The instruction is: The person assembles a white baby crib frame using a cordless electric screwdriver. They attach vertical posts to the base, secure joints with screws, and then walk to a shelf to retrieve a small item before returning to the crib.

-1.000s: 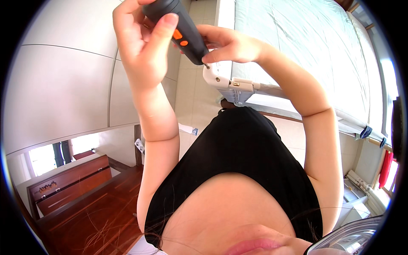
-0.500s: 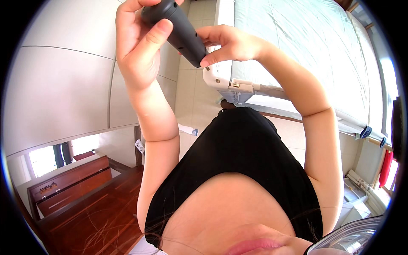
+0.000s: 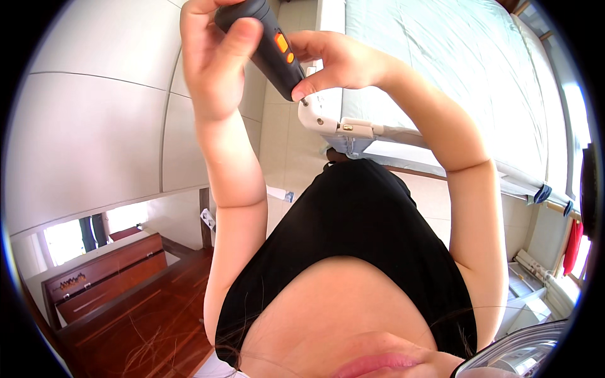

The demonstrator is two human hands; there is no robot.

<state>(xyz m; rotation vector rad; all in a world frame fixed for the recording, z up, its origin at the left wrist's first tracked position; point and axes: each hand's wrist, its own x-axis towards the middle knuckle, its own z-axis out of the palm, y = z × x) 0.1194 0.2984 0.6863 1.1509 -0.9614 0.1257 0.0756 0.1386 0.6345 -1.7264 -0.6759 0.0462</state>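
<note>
A black cordless electric screwdriver (image 3: 270, 62) with orange buttons slants down at the top centre of the head view. My left hand (image 3: 217, 75) is wrapped round its upper end, the thumb lying along its side. Around its lower end closes my right hand (image 3: 346, 62), thumb at the tip and the other fingers partly hidden behind the tool. The thin bit meets a screw on a white plastic corner joint (image 3: 320, 118) of a bed rail. Another screw shows lower on that joint, and a grey fabric-covered rail (image 3: 403, 135) runs right from it.
A bed with a pale green sheet (image 3: 435, 38) fills the upper right, behind the rail. Large pale cabinet panels (image 3: 94, 126) stand at the left. Lower left is dark red wooden furniture (image 3: 138, 309). A white and blue item (image 3: 279, 193) lies on the tiled floor (image 3: 283, 138).
The screwdriver has been rolled about its length, so its orange buttons now face me. My left hand has shifted slightly to the right; my right hand keeps nearly the same place.
</note>
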